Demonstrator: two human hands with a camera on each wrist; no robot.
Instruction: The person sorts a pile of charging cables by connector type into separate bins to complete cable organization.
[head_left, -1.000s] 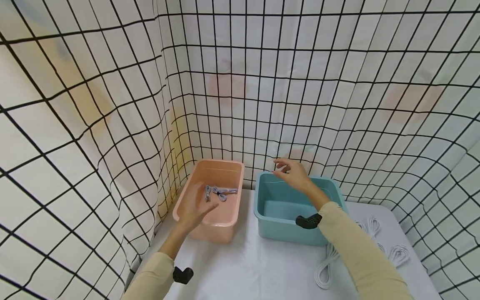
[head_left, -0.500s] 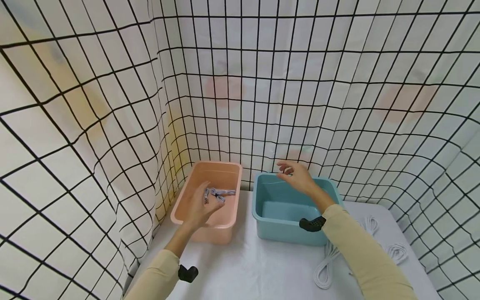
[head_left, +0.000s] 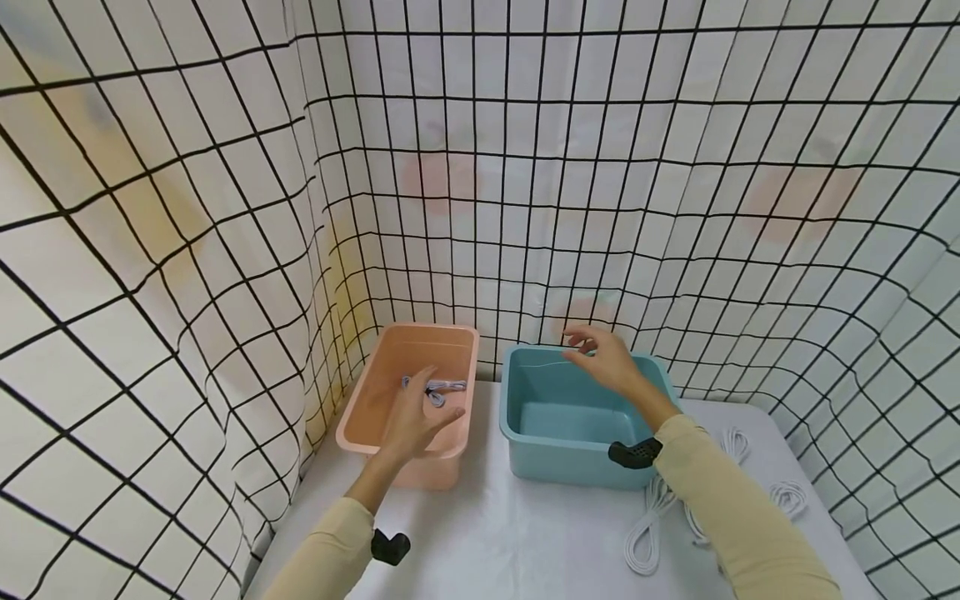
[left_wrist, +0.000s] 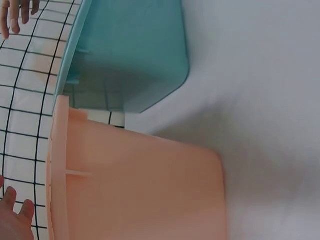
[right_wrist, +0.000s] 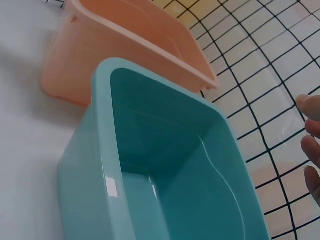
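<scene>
My left hand (head_left: 411,421) hovers over the near part of the peach plastic bin (head_left: 358,392), thumb and fingers spread apart with nothing between them. Beyond its fingers, small bundled grey-white cables (head_left: 448,386) lie on the bin's floor, partly hidden by the hand. Over the teal plastic bin (head_left: 570,463), my right hand (head_left: 609,362) is raised near the back rim, its fingers loosely bent and holding nothing. The right wrist view shows bare floor inside the teal bin and the fingertips (right_wrist: 311,145) off to its right.
Several white cord bundles, one of them a long looped cord (head_left: 643,537), lie on the white-covered table (head_left: 487,542) right of and in front of the teal bin. A coiled cord (head_left: 789,498) sits near the right edge. Black netting (head_left: 517,221) over white cloth encloses the back and sides.
My left hand has drifted rightward over the peach bin, covering more of the cables inside. The right hand stays above the teal bin, shifted slightly right and down; the whole view has shifted a little.
</scene>
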